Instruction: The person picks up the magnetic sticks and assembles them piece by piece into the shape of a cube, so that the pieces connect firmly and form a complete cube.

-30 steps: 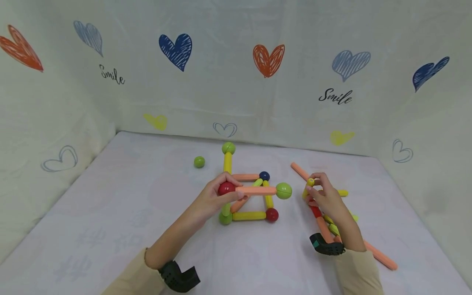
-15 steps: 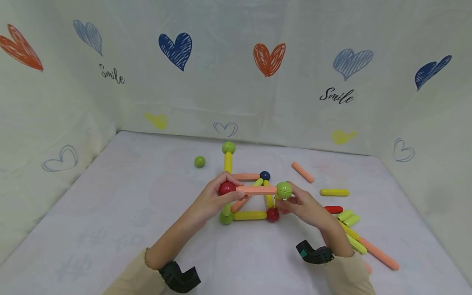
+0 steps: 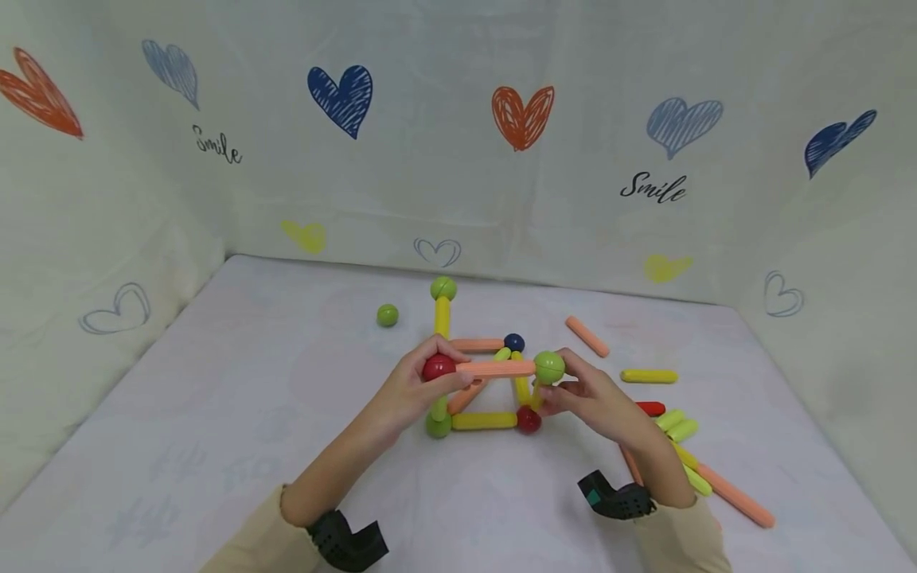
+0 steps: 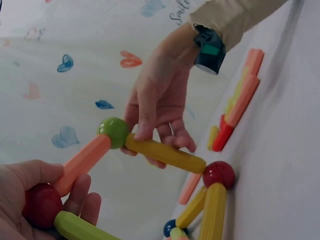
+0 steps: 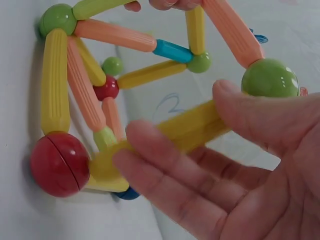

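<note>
Nearest the wearer, black wrist cameras [image 3: 618, 497] sit at the cuffs of two beige sleeves [image 3: 251, 525]. The left hand [image 3: 411, 391] has its grip closed round an upper red ball [image 3: 438, 368], from which a pink rod [image 3: 501, 369] runs to a green ball [image 3: 549, 367]. The right hand [image 3: 591, 402] pinches a yellow rod [image 4: 167, 156] between thumb and fingers; the head view largely hides this rod, whereas the left wrist view shows it spanning from that green ball to a lower red ball [image 3: 528, 420]. These parts belong to the rod-and-ball structure [image 3: 485, 420] on the tabletop [image 3: 215, 414]. Only the right wrist view reveals a blue rod [image 5: 172, 50], set between a second pink rod [image 5: 117, 36] and another green ball [image 5: 199, 62]. Loose rods [image 3: 738, 495] lie to the structure's right. Farther back, a loose green ball [image 3: 388, 315] rests left of the structure; behind hangs a white backdrop [image 3: 430, 183] printed with hearts and "Smile".
</note>
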`<move>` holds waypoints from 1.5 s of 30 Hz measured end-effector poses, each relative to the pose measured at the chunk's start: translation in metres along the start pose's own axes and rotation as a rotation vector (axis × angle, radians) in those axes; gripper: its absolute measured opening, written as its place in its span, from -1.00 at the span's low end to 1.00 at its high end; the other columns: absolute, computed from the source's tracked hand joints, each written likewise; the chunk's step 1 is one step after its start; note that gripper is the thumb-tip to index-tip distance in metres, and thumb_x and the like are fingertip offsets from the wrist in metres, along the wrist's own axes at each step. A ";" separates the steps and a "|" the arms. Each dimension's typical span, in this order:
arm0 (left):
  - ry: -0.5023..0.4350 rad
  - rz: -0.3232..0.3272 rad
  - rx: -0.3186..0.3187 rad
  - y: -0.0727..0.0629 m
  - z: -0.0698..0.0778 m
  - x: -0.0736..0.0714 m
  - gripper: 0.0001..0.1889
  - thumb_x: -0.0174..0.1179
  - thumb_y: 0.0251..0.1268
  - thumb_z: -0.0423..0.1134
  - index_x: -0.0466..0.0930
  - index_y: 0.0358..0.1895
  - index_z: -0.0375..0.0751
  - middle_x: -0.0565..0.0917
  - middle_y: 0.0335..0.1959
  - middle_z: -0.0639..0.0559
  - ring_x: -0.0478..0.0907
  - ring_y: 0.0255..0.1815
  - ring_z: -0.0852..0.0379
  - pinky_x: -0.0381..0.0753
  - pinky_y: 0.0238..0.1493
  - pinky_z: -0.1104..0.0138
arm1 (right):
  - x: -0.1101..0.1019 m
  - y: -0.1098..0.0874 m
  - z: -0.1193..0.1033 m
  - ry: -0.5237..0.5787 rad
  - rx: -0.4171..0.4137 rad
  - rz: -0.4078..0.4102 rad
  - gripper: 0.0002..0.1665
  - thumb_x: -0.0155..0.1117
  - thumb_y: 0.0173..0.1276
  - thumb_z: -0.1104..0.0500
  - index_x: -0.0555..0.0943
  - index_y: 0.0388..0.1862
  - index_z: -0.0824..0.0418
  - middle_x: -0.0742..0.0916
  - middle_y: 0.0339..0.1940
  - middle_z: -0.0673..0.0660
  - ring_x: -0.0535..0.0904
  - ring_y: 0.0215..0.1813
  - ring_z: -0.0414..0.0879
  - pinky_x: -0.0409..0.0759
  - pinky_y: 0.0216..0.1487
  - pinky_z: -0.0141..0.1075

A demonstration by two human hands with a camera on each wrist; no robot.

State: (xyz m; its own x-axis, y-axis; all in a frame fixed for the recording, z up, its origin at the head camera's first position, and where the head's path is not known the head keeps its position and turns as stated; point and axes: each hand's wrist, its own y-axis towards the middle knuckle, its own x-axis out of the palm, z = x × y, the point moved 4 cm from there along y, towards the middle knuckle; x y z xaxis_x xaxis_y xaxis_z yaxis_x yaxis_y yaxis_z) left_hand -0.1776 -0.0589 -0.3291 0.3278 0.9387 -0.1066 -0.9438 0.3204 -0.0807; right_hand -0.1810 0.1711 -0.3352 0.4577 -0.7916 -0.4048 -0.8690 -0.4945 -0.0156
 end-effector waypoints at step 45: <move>0.524 -0.115 0.199 -0.011 0.009 -0.011 -0.45 -0.05 0.37 0.09 0.11 0.31 -0.07 0.43 -0.34 -0.02 0.40 -0.35 0.15 0.42 -0.41 0.42 | -0.036 -0.027 0.009 -0.433 0.174 0.081 -0.57 0.13 0.37 0.17 0.41 0.18 0.27 0.60 -0.01 0.23 0.53 -0.17 -0.05 0.58 -0.29 -0.32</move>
State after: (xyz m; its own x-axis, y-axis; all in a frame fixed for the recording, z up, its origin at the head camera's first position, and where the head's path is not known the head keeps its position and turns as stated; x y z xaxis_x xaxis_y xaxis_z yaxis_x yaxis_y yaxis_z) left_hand -0.1708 -0.0718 -0.3183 0.3575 0.7246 -0.5892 -0.8740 0.4819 0.0622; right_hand -0.1755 0.2159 -0.3281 0.2986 -0.5844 -0.7546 -0.9344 -0.3401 -0.1063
